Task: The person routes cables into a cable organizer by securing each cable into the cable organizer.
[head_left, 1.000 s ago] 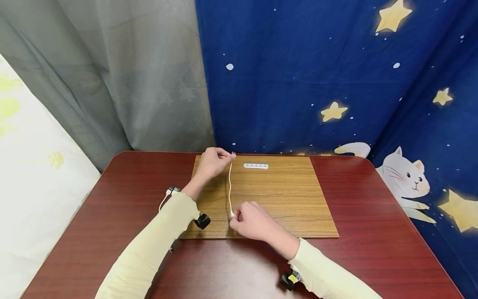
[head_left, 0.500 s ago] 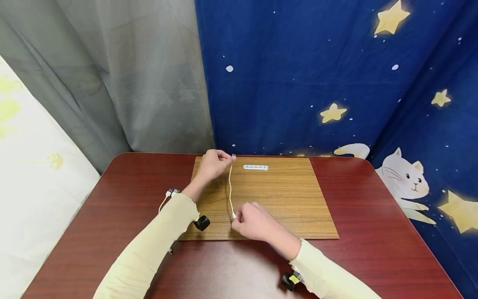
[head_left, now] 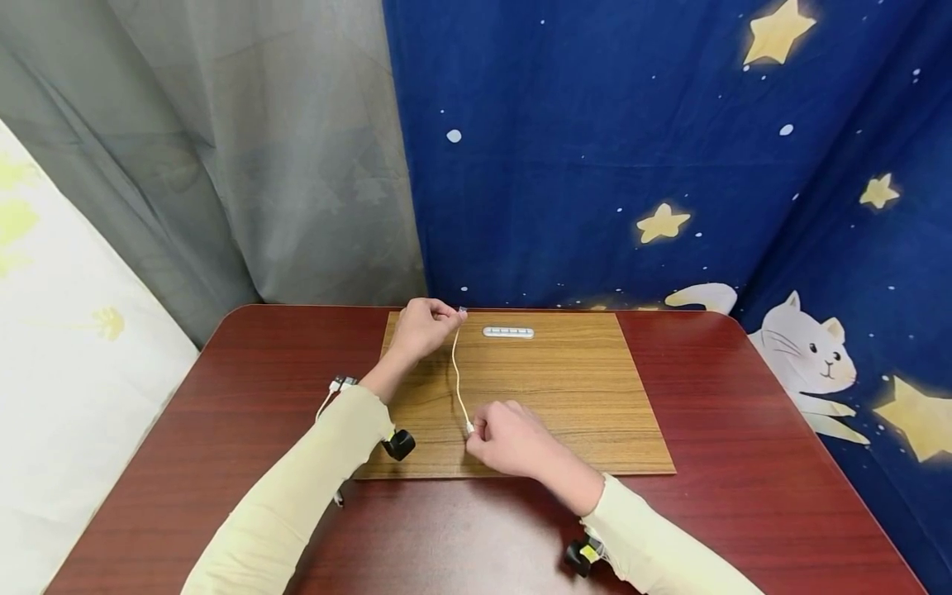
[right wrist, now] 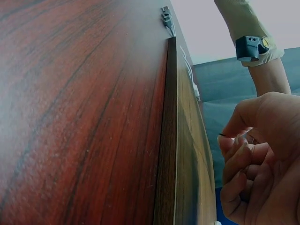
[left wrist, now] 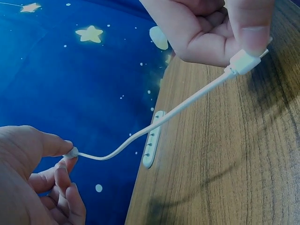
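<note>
A white USB cable (head_left: 457, 372) stretches between my two hands above a wood-grain board (head_left: 580, 397). At the board's far edge, my left hand (head_left: 422, 329) pinches one end between thumb and fingertips, with a small metal plug tip poking out past them. My right hand (head_left: 511, 440), nearer the front edge, pinches the other end by its white plug (left wrist: 243, 62). Between the hands the cable bends gently, and its shadow falls on the board in the left wrist view. A white cable organizer strip (head_left: 508, 332) with several slots lies near the board's back edge.
More white cable plugs (head_left: 342, 383) lie on the red-brown table (head_left: 253, 397) left of the board, partly behind my left sleeve. Another small plug end (head_left: 339, 498) peeks out beside that sleeve. Grey and blue curtains (head_left: 521, 165) hang behind the table.
My right hand has shifted slightly right with its end of the cable, so the cable slants more. My left hand stays nearly in place, still pinching the far end.
</note>
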Tool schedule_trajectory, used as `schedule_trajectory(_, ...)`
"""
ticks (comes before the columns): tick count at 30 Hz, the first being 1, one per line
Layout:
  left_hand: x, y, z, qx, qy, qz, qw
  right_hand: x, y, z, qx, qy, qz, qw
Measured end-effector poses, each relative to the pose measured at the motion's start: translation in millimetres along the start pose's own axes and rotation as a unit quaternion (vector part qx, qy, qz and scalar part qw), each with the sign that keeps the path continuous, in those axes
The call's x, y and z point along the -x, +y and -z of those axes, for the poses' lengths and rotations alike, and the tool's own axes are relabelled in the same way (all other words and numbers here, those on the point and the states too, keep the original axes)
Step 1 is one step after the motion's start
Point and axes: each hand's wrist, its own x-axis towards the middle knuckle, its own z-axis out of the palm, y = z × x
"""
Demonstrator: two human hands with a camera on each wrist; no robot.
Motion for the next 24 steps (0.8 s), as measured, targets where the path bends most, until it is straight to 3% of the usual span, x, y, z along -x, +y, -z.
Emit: schedule_trajectory(24, -5.7, 8.9, -13.7, -0.001, -0.001, 0.01, 0.9999, 4.1, 7, 7, 0.007, 0.0, 0.004, 1.0)
